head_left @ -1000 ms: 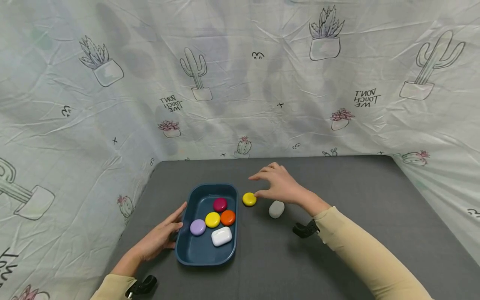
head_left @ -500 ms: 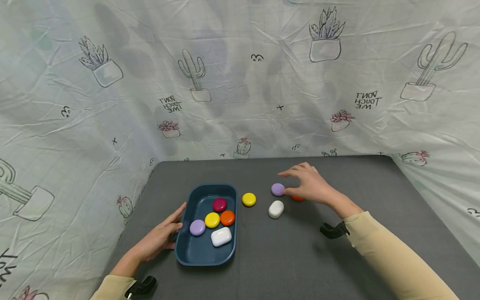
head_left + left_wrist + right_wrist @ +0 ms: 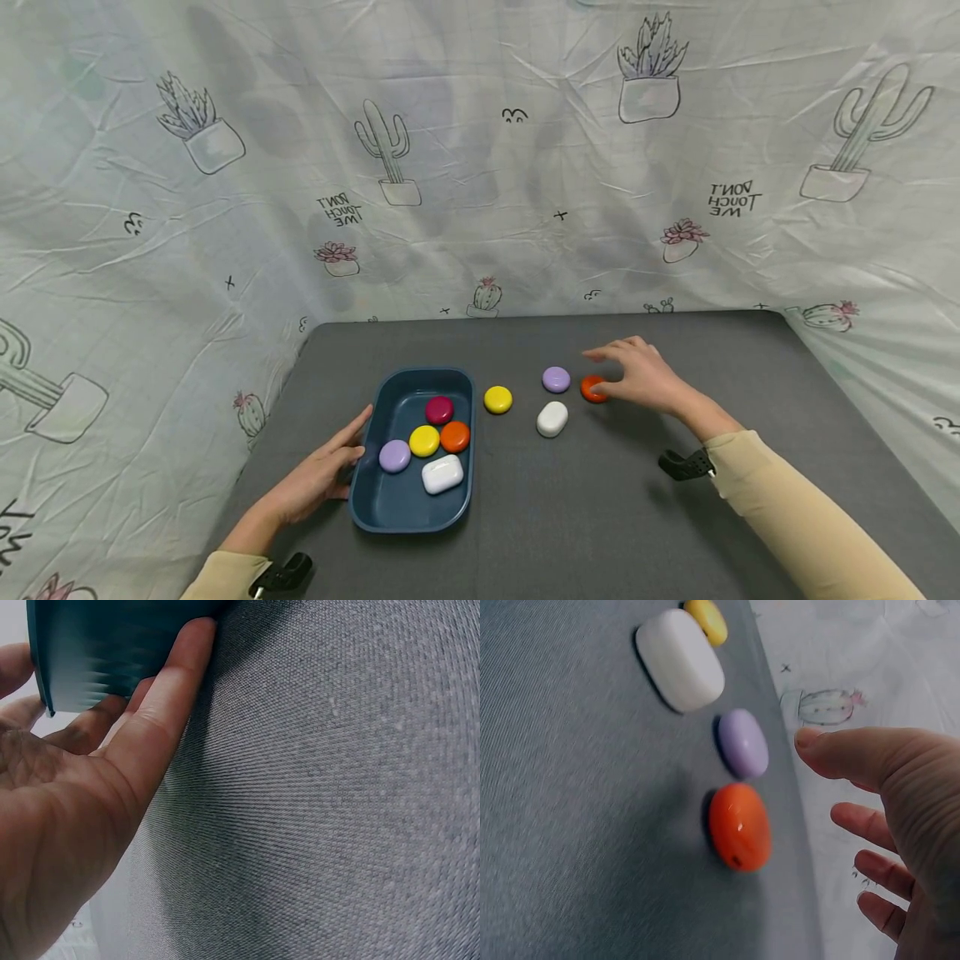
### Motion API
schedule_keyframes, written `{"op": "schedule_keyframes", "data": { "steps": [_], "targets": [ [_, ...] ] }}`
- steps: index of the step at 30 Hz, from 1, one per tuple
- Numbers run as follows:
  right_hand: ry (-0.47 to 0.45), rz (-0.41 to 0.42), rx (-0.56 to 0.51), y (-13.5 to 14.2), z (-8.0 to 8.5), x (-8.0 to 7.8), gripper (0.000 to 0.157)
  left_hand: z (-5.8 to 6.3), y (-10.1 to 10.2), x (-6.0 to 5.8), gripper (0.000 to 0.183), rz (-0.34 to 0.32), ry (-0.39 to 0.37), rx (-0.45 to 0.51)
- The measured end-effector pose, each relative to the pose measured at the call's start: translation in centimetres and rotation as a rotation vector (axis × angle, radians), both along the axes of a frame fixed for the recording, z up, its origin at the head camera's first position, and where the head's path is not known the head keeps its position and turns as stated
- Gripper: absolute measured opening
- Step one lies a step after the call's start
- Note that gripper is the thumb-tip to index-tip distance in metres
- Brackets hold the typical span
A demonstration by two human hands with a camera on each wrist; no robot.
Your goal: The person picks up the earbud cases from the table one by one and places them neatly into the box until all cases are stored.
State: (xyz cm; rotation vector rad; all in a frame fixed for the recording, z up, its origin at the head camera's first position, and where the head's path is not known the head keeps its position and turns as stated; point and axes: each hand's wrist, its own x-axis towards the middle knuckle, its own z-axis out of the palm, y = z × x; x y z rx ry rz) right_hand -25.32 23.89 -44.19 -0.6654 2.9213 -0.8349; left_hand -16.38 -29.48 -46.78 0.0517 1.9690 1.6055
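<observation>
Moved farther right of blue tray [image 3: 405, 510] with spread right hand [image 3: 641, 377], near loose orange piece [image 3: 591, 389]. Resting extended left hand [image 3: 322, 473] on tray's left side, apparently against sliding

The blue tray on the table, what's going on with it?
A person's left hand rests against the side of the blue tray, which holds five smooth pieces. Their right hand, gripping nothing, hovers by an orange piece on the grey table. A purple piece, a yellow piece and a white piece also lie outside the tray.
</observation>
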Motion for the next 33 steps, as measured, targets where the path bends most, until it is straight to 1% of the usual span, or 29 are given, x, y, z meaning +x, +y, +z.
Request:
{"op": "schedule_keyframes", "data": {
  "steps": [3,7,12,18,23,28,33],
  "targets": [
    [0.007,-0.003,0.007,0.4,-0.6,0.1,0.058,0.0,-0.1,0.0,0.065,-0.008,0.003,-0.001],
    [0.005,-0.007,0.018,1.1,-1.4,0.1,0.061,0.0,-0.1,0.0,0.065,-0.002,0.003,-0.007],
    [-0.017,-0.024,0.029,1.6,-2.4,-0.1,0.065,0.0,0.0,0.0,0.066,0.009,-0.002,-0.012],
    [-0.048,-0.048,0.019,2.1,-3.4,-0.3,0.066,0.0,0.0,-0.1,0.065,0.013,-0.006,-0.013],
    [-0.062,-0.054,0.011,2.4,-4.0,-0.6,0.065,-0.1,0.0,-0.1,0.064,0.023,-0.003,-0.026],
    [-0.076,-0.049,0.016,2.4,-4.5,-0.8,0.066,-0.1,-0.1,-0.1,0.064,0.016,0.0,-0.019],
    [-0.092,-0.044,0.013,2.2,-4.7,-0.6,0.066,-0.2,-0.2,-0.1,0.064,0.006,0.002,-0.011]
  ]
}}
